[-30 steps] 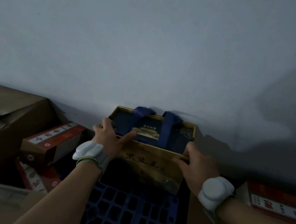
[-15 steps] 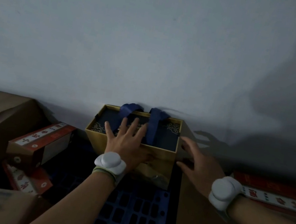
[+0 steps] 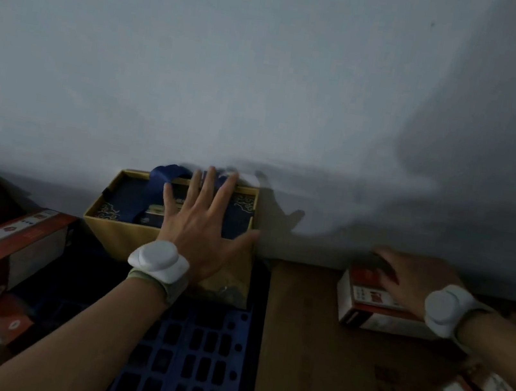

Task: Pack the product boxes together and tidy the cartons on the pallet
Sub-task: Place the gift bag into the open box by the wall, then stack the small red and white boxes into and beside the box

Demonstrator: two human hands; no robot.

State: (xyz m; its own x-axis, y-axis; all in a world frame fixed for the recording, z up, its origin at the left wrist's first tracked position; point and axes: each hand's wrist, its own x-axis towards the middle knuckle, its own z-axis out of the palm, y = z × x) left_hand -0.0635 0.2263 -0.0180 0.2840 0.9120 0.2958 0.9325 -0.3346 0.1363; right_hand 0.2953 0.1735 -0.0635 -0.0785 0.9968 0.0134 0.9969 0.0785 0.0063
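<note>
Against the wall, at the pallet's far edge, sits the gift box, upright, its long axis running along the wall and its blue handles up. The left hand lies flat on it, fingers spread wide, gripping nothing. Right of the gift box, on a brown carton, the right hand covers a red box; whether it grips I cannot tell. More red boxes lie askew left of the gift box, so most tidying seems undone.

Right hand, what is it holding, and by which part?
The right hand rests on the far top end of a red-and-white box; a closed grip cannot be told.
</note>
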